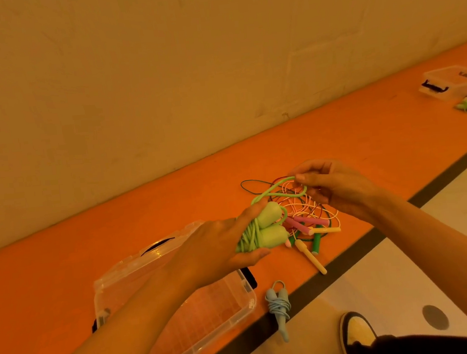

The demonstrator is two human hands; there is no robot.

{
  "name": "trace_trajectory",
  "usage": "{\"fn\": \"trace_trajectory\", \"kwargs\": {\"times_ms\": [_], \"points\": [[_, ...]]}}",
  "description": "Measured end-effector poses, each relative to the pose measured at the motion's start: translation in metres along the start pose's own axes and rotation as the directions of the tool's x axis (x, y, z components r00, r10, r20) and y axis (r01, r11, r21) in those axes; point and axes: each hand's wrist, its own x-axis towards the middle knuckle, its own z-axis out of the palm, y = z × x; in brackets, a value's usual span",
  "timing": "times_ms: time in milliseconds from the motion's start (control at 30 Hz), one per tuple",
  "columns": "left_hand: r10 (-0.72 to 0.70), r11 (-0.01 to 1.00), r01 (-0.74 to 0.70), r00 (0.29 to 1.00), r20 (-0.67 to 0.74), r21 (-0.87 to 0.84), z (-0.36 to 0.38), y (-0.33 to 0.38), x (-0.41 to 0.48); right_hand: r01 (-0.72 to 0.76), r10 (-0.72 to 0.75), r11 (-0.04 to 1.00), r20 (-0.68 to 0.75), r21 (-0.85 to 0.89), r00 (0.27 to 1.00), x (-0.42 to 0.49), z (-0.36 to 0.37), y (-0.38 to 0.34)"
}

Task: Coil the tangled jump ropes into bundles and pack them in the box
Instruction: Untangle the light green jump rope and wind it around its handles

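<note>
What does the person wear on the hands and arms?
Nothing is worn on the left hand or right hand: no glove, ring, watch or bracelet. The left arm and right arm are bare to the picture's edge, no sleeve visible.

Box open on top, rope tangle beside, wall behind

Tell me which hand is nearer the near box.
Left. The left hand, gripping the green rope, is just above the box at its far corner. The right hand pinches that rope's loop farther off, over the tangle.
</note>
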Motion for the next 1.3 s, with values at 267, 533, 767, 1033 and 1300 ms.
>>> {"fn": "trace_trajectory", "kwargs": {"times_ms": [267, 533, 767, 1033, 1300], "points": [[0.04, 0.999, -0.04, 0.999, 0.028, -0.016, 0.0, 0.006, 0.0, 0.221, -0.268, 0.926, -0.119, -0.306, 0.956, -0.002, 0.02, 0.002], [0.055, 0.995, -0.058, 0.997, -0.047, -0.076, 0.004, 0.009, 0.001, 0.23, -0.269, 0.876, -0.035, -0.424, 0.963, 0.0, 0.027, 0.013], [-0.043, 0.99, 0.028, 0.993, -0.106, -0.14, 0.001, 0.0, -0.001, 0.161, -0.169, 0.939, -0.002, -0.305, 0.986, -0.01, 0.034, 0.01], [-0.114, 0.974, 0.075, 0.978, -0.177, -0.214, -0.002, -0.007, 0.001, 0.163, -0.154, 0.968, 0.062, -0.188, 0.986, -0.015, 0.047, 0.011], [-0.107, 0.967, 0.057, 0.976, -0.191, -0.248, -0.002, -0.004, 0.002, 0.36, -0.363, 0.834, 0.075, -0.419, 0.929, -0.011, 0.049, 0.015]]}}
